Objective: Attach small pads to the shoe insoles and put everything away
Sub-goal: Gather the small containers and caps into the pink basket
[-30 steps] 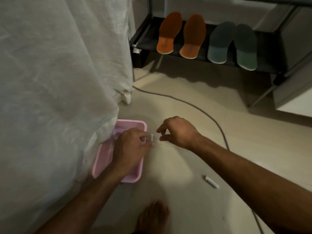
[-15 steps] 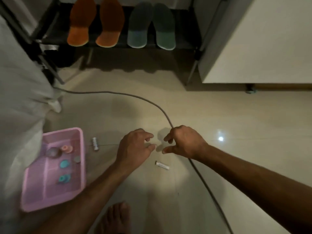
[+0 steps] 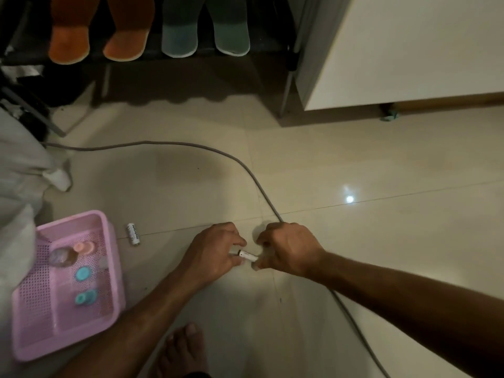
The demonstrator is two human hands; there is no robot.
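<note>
Both hands are reached down low to the floor tiles (image 3: 354, 165), knuckles up. A small white cylinder (image 3: 247, 255), looks like a battery, is pinched between the left hand (image 3: 215, 255) and right hand (image 3: 289, 249), fingers curled onto its ends. Small pads (image 3: 81, 274) are sat in the pink tray (image 3: 32, 334) off left; the insoles (image 3: 125, 31) are parked on the rack.

Insoles (image 3: 124, 28) cut off by top edge; tube (image 3: 247, 255) ends hidden by fingers (image 3: 237, 242); tray (image 3: 68, 336) pads blurred.
</note>
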